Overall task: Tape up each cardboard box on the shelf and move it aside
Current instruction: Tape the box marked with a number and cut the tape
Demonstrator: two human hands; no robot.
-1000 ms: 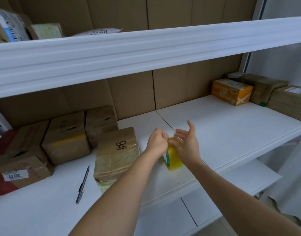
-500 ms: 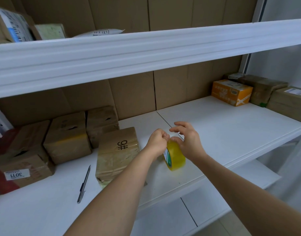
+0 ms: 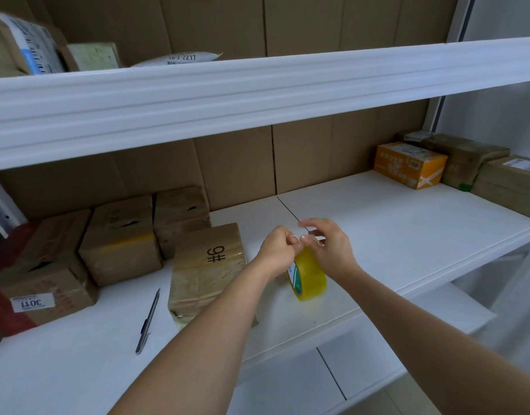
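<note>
Tape roll (image 3: 309, 275) stands on edge, hole facing left, both hands' fingers (image 3: 313, 227) pinching its top.

Box (image 3: 208, 271) reads "9#"; label (image 3: 30, 303) reads "3011".

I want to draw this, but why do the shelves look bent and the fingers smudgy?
Head view: the wide lens bows the upper shelf edge; the right hand fingers blur from motion above the yellow tape roll; the box marked 9# stays sharp.

Pen (image 3: 148, 322) on white surface; white mailer (image 3: 177, 59) on upper level.
</note>
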